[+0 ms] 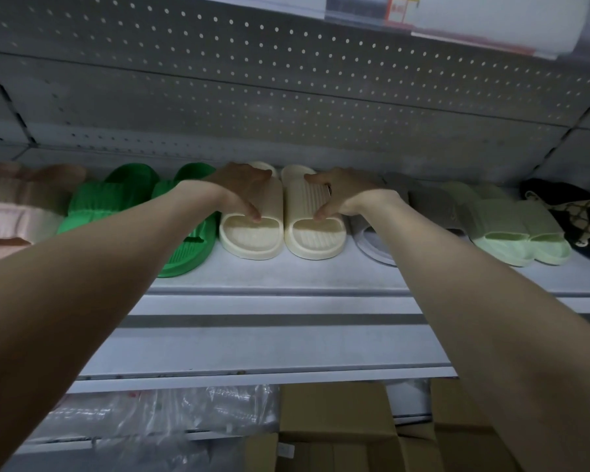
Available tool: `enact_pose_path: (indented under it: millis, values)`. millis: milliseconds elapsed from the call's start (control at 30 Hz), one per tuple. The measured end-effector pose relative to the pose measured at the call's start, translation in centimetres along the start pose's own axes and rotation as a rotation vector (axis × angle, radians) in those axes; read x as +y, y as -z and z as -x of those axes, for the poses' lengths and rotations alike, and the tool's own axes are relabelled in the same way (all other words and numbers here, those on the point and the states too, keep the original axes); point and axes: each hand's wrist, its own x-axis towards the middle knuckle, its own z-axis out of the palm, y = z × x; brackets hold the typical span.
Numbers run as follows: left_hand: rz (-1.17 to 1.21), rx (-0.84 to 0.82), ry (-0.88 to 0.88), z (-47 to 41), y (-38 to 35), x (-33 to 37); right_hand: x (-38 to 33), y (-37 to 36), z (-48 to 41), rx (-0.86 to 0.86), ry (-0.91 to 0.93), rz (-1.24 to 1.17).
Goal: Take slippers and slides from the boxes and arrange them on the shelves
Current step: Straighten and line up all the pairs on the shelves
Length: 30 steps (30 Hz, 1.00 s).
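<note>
Two cream slides stand side by side on the white shelf [269, 277], toes toward me. My left hand [242, 189] grips the strap of the left cream slide [252, 236], thumb at the strap's front edge. My right hand [341, 192] grips the strap of the right cream slide [315, 240] the same way. Both arms reach forward over the shelf's front edge.
A green pair [116, 195] and a pink pair [11, 206] sit to the left. A grey pair [430, 202], a pale green pair [511, 229] and a dark patterned shoe [573, 206] sit to the right. Cardboard boxes [334, 424] and plastic bags [171, 410] lie below the shelf.
</note>
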Motion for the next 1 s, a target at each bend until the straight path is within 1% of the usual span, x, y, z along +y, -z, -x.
enact_pose_path:
  millis: [333, 600, 733, 867, 1000]
  values:
    - [-0.043, 0.008, -0.012, -0.2, 0.1, -0.1, 0.1, -0.3, -1.0, 0.023, -0.01, -0.048]
    - [-0.02, -0.025, 0.002, 0.2, 0.4, 0.1, 0.4, -0.3, -1.4, -0.007, -0.021, -0.015]
    - [-0.079, -0.043, 0.023, 1.0, 1.7, 0.8, 0.1, 0.3, -1.6, -0.055, -0.037, -0.013]
    - [-0.021, -0.002, 0.043, 2.0, 3.5, 0.9, -0.8, 1.8, -1.3, 0.002, -0.023, -0.103]
    - [0.005, 0.03, 0.065, 3.6, 5.5, 1.2, -2.0, 3.8, -0.1, 0.0, 0.008, -0.087]
